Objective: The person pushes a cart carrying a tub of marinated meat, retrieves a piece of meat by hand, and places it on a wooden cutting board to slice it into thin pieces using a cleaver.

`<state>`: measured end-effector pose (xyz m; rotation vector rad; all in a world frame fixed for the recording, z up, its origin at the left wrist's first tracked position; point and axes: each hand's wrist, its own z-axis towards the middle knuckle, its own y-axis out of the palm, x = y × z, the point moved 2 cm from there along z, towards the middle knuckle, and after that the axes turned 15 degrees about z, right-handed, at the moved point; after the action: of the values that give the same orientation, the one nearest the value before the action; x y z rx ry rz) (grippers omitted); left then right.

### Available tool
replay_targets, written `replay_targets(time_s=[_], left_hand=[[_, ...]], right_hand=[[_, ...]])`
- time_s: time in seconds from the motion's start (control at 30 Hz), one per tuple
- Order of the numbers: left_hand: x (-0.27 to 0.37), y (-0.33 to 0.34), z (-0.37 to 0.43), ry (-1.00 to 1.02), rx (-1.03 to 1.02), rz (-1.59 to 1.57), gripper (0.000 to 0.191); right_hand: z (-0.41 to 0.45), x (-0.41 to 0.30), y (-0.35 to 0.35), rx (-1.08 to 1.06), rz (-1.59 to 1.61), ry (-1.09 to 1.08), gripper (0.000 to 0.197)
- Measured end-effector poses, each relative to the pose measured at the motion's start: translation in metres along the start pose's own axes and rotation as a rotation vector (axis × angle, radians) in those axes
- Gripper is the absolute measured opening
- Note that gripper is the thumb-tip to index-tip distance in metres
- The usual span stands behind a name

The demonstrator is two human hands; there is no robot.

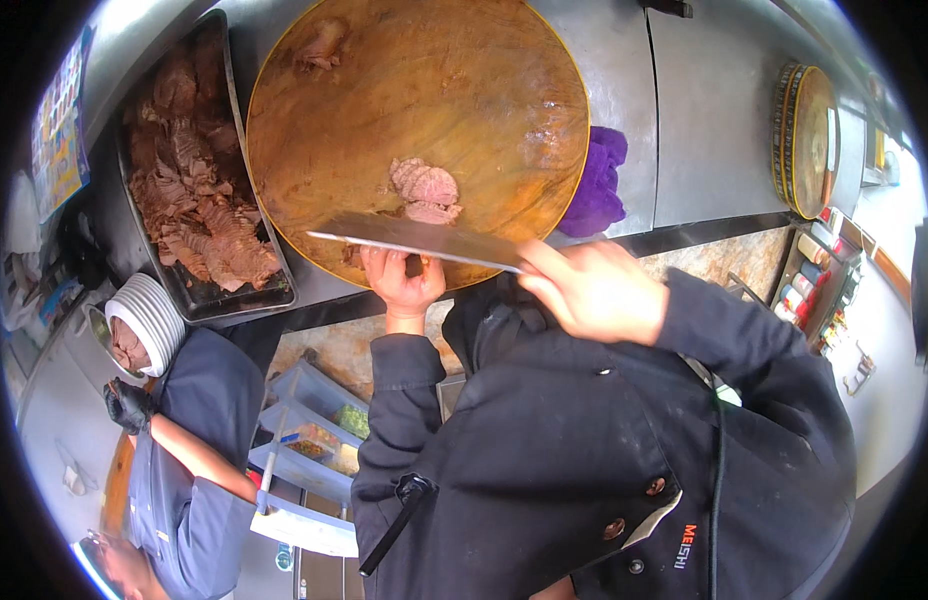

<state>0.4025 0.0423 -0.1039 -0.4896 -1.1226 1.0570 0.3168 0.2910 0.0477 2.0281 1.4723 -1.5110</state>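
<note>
My right hand (pixel 595 292) grips the handle of a broad cleaver (pixel 426 238), whose blade reaches left across the front of a round wooden chopping board (pixel 434 97). Below the blade, my left hand (pixel 405 281) has its fingers bent against a piece of cooked meat (pixel 351 256), partly hidden by the blade and fingers. Just beyond the cleaver, several thin meat slices (pixel 426 185) overlap in a short row. Another small chunk of meat (pixel 323 43) rests near the board's far left edge.
A black tray (pixel 235 304) of sliced meat stands left of the board. Beside the board's right edge lies a purple cloth (pixel 599 184). Round boards (pixel 813 142) stand at far right. At left, a gloved co-worker's hand (pixel 130 406) is near stacked white bowls (pixel 145 319).
</note>
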Motion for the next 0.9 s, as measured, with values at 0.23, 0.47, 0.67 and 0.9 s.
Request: replay_targets(time_s=[0.23, 0.47, 0.67, 0.9], left_hand=[[-0.003, 0.001, -0.009, 0.022, -0.034, 0.013, 0.023], [0.006, -0.002, 0.008, 0.015, -0.051, -0.028, 0.016], [-0.002, 0.001, -0.002, 0.033, -0.024, -0.010, 0.020], [-0.005, 0.000, -0.010, -0.011, -0.021, 0.011, 0.032]], right_hand=[[-0.028, -0.005, -0.009, -0.009, 0.010, 0.100, 0.028], [0.051, 0.039, 0.032, -0.016, 0.044, 0.031, 0.031], [0.051, 0.031, 0.030, -0.005, 0.020, 0.002, 0.029], [-0.047, -0.002, -0.022, -0.030, 0.042, 0.103, 0.030]])
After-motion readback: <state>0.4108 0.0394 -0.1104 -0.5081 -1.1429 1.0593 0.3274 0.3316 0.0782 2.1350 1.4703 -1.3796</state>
